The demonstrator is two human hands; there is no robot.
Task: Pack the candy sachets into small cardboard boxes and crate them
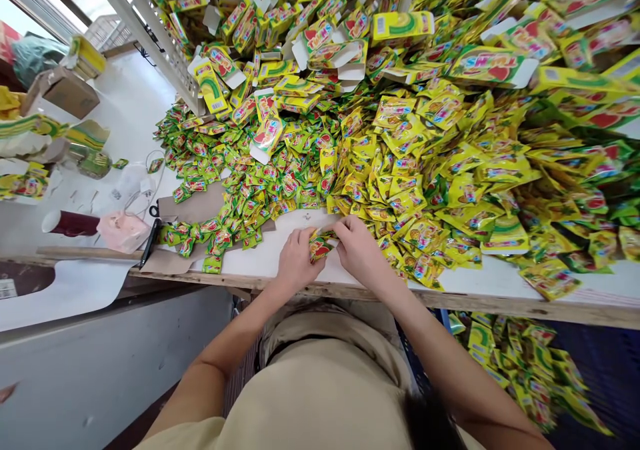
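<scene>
Close to the table's front edge, my left hand [299, 261] is closed around a small green and yellow packet [319, 248] with a red fruit print. My right hand [363, 253] pinches at the upper right side of that packet, thumb and finger together. How many packets are between the hands I cannot tell. Left of the hands lies a heap of small green packets [245, 207]. Flat yellow packets [405, 183] are piled just beyond and to the right of my right hand.
Printed cartons [493, 67] lie over the piles, and a white plastic crate [170, 50] stands behind. On the left are a dark phone-like object [149, 243], a maroon cup [75, 223] and a brown box [70, 93]. A blue bin [590, 350] below the table holds more packets.
</scene>
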